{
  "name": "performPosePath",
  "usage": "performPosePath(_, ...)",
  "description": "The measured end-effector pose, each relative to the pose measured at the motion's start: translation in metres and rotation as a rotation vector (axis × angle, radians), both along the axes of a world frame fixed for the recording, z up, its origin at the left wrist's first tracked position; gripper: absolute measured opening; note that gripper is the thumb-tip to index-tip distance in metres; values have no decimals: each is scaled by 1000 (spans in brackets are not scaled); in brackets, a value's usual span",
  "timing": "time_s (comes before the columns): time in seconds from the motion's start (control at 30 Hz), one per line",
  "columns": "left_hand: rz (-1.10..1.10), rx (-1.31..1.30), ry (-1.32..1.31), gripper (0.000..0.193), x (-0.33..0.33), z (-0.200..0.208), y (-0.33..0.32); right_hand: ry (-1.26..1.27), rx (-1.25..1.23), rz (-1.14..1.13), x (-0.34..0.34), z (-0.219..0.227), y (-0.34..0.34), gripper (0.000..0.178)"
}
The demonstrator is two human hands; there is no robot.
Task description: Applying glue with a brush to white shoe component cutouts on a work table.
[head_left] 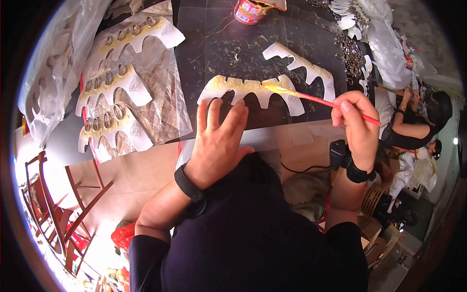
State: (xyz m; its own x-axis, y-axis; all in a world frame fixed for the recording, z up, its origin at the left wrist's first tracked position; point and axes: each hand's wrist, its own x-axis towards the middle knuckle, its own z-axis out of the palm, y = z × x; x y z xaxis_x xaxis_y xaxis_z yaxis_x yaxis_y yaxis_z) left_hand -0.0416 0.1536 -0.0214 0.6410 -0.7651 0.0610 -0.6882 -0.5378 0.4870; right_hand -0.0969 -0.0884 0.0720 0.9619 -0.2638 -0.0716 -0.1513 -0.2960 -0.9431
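Observation:
A white scalloped cut-out [292, 103] lies on the dark table in front of me, yellow glue smeared along its upper, notched edge. My left hand [214, 143] rests flat with its fingers stretched out, fingertips at the piece's lower edge. In my right hand [359, 124] is a thin red-handled brush [318, 100], pinched between thumb and fingers. Its yellow, glue-coated tip touches the middle of the piece's upper edge. Another scalloped cut-out [311, 69] lies behind it to the right.
Several scalloped pieces [138, 92] with metal rings on their glued edges lie at left on plastic sheeting [172, 104]. A red tin [249, 13] stands at the back. Metal parts [351, 53] and plastic bags [386, 53] crowd the right side. Another person [413, 124] sits beyond.

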Motion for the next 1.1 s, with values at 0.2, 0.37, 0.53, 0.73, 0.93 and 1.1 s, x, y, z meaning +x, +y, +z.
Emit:
performPosePath(0.2, -5, 4, -13, 74, 0, 1, 0, -141, 740, -212, -12, -37, -20, 22)
performPosePath(0.37, -4, -6, -27, 75, -1, 0, 1, -187, 1211, -133, -14, -41, -25, 26)
performPosePath(0.53, 1, -11, -38, 75, -1, -1, 0, -205, 1177, -156, -25, -38, -38, 26)
performPosePath(0.73, 5, -29, -38, 75, 0, -1, -2, -184, 960, -287, -31, -37, -48, 28)
performPosePath(0.93, 22, -27, -30, 74, -1, 2, 0, -191, 860, -266, -19, -30, -47, 30)
performPosePath(1.1, 1, -45, -35, 74, -1, 0, -2, -308, 528, -162, 27, -13, -29, 30)
